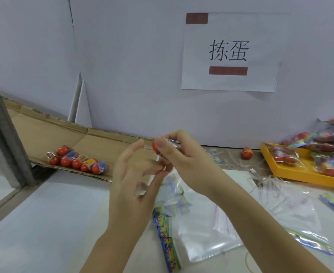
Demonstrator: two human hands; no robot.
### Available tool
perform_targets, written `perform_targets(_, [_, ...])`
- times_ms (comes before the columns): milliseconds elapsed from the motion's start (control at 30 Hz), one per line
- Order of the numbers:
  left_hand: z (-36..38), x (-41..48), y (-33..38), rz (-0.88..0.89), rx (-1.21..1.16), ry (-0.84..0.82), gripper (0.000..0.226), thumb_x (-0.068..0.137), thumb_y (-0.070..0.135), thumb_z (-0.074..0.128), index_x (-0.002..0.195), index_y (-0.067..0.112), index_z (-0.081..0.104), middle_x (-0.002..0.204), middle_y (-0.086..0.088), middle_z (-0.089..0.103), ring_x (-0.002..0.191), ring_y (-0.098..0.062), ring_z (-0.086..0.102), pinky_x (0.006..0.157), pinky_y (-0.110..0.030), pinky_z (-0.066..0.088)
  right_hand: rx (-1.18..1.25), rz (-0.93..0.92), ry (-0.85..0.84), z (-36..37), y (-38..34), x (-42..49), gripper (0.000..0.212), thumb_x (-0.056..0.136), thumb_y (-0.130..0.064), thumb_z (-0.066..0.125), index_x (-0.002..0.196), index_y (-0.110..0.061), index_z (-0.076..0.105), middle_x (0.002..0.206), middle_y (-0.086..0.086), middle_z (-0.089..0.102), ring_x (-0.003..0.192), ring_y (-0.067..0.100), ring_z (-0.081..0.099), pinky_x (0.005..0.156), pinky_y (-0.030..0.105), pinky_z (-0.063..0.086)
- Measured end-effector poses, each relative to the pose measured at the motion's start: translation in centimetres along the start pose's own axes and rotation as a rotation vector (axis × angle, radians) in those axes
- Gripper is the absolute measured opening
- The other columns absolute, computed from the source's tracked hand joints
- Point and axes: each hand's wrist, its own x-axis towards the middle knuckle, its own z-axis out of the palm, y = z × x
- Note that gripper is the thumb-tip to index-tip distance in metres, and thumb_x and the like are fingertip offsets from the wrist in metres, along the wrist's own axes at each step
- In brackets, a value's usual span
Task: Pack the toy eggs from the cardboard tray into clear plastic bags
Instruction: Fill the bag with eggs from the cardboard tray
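Observation:
My right hand grips a red toy egg with a blue printed wrap, thumb over its front, held above the table at mid-frame. My left hand is just left of it, fingers blurred and loosely spread, touching a clear plastic bag that hangs between the hands. On the cardboard tray at the left lie several red toy eggs in a row.
A stack of clear bags with colourful header cards lies under my arms. A yellow tray at the right holds several packed bags. One loose egg stands by the wall. A grey metal post rises at the left.

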Motion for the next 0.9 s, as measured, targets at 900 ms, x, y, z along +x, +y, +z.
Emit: perform_targets(900, [-0.2,0.2,0.5,-0.093,-0.105,0.011,0.014,0.083,0.036,0.064,0.081,0.048,0.057,0.133,0.004,0.052,0.141,-0.011,0.036,0.074,-0.012,0.044,-0.355,0.005,-0.094,-1.4,-2.4,-1.0,0.021,0.083,-0.052,0.059,0.092,-0.034,0.063,0.089,-0.019,0.07,0.094,0.0,0.06,0.101,0.043,0.038])
